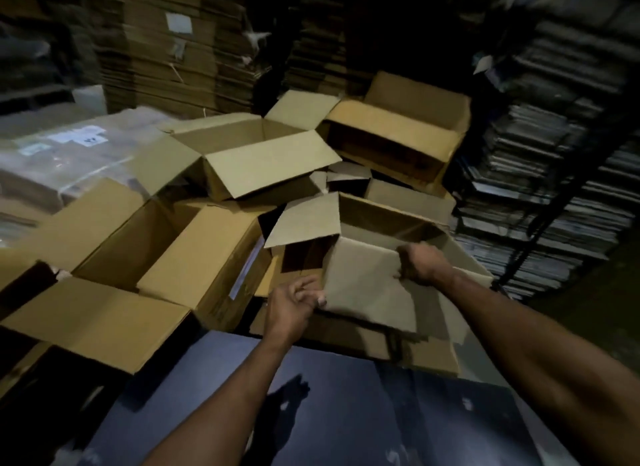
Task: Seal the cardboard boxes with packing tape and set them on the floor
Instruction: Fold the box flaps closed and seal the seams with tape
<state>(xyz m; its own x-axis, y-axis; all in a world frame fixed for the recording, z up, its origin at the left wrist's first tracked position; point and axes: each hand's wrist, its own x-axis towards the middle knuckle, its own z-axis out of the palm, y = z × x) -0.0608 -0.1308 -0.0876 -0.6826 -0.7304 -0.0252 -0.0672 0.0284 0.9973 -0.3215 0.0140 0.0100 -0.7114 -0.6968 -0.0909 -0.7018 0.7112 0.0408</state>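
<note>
Box in hand [367, 285]: open cardboard box at the near right of the pile, just past the far edge of the dark table [311, 406]. Top is unsealed; the far flaps stand up and the near flap is folded over the opening.

Left hand [294, 309] pinches the near-left corner of that flap, fingers curled round its edge. Right hand [420, 263] grips the flap's far-right edge, fingers wrapped over it. Both hands are full of cardboard, nothing else.

Step, as I read it: closing flaps ahead of taping. No tape strip shows on this box and no tape roll is visible anywhere, so sealing hasn't begun.

Next move likely calls for: press this flap flat, fold the standing flaps down to meet over it, hold the seam with one hand, then find the tape. The box needs a flat seat first; it sits tilted on other cardboard.

Around it: more open boxes [249, 160] left and behind, all with flaps splayed and leaning on each other. Behind them, stacks of flat cardboard [162, 60]. Left edge, a plastic-wrapped bundle [59, 153]. Right, dark racks of stacked sheets [561, 153], blurred.
</note>
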